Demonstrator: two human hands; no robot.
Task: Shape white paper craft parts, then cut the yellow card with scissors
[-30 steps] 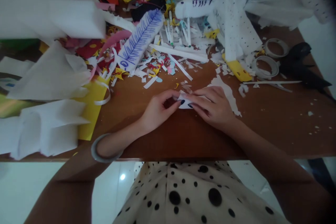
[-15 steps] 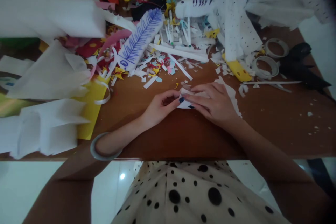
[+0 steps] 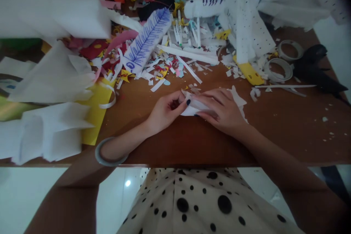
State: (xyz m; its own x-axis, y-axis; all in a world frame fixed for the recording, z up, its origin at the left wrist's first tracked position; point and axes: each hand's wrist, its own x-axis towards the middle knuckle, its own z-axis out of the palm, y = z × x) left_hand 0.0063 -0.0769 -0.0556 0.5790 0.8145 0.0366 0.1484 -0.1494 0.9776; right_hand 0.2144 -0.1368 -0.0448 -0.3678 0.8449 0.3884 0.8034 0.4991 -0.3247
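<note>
Brown wooden worktop fills the frame, upper half buried in paper scraps. Big crumpled white paper sheets at left, flat yellow card sheet just beside them. White paper cutout with blue pen feather lines upper centre. Dotted white paper strip upper right, two clear tape rolls and a black feather-like piece at right edge. Grey bangle on the wrist at lower left.

Centre of frame: small folded white paper piece lies on the worktop, pinched between both hands. Left hand curled, thumb and fingertips closed on the paper's left edge. Right hand lies mostly flat over the paper's right part, fingers pressing it down, thumb tucked at the lower edge.

Judgement: looks like a fold or crease being worked. To do it well, keep the flat hand pinning the sheet, line edges up first, then press along the fold with a fingertip; keep loose scraps out from under.
</note>
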